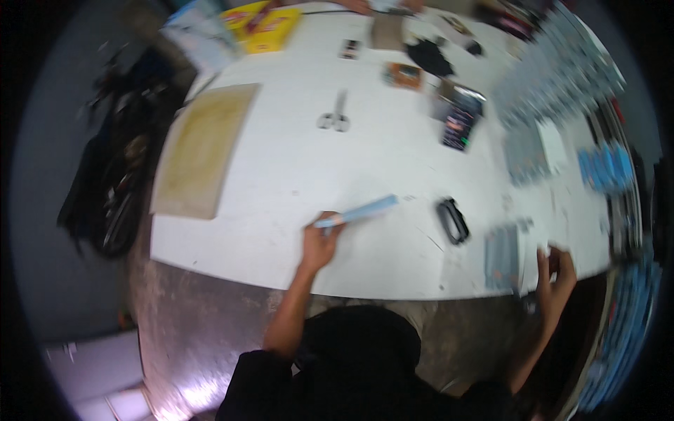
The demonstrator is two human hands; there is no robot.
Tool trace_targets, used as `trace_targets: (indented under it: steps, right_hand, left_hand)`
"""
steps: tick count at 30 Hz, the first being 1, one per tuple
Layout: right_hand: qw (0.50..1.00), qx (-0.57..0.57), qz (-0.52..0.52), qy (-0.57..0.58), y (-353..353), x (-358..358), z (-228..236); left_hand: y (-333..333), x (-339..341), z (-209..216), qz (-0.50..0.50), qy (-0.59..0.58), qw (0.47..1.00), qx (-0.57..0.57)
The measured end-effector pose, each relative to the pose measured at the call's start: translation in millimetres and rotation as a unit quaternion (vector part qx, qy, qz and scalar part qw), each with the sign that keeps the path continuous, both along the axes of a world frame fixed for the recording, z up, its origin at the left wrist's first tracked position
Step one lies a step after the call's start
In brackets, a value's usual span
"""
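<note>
My left hand [322, 242] is closed around one end of a slim light-blue strip [368, 209], perhaps a flat carton seen edge-on. The strip points to the right, tilted up over the white table. My right hand [557, 275] is at the table's near right edge, fingers bent and thumb apart, with nothing visible between them. Just left of it lies a small stack of grey-blue flat pieces [500, 258] with a white side. A black stapler-like tool [453, 220] rests between my hands. Blur hides the finer details.
Scissors [335, 119] lie mid-table, a yellowish board [205, 151] at left. A phone [458, 128] and an orange packet [403, 75] lie farther back. Grey-blue stacks [558, 77] and a light-blue bundle [606, 168] fill the right. Another person's hands [358, 5] show at the far edge.
</note>
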State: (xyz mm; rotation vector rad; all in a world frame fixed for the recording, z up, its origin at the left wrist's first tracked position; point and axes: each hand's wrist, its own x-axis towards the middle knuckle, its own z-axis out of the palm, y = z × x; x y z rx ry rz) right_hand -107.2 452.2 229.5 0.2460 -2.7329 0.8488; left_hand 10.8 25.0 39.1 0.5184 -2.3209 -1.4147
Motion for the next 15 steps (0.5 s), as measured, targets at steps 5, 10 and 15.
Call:
trace_targets:
  steps: [5,10,15]
  right_hand:
    - [0.948,-0.084,0.29,-0.102,-88.4,23.4,-45.6]
    - [0.883,-0.091,0.402,-0.225,-171.3,43.7,-117.1]
    - [0.836,-0.078,0.466,-0.278,-230.3,69.5,-134.0]
  left_hand:
    - [-9.2,7.5,-11.2,0.007,0.012,0.999,0.041]
    - [-54.4,20.0,4.3,0.075,0.029,0.97,0.228]
    - [-122.0,55.2,17.4,0.105,-0.128,0.947,0.276]
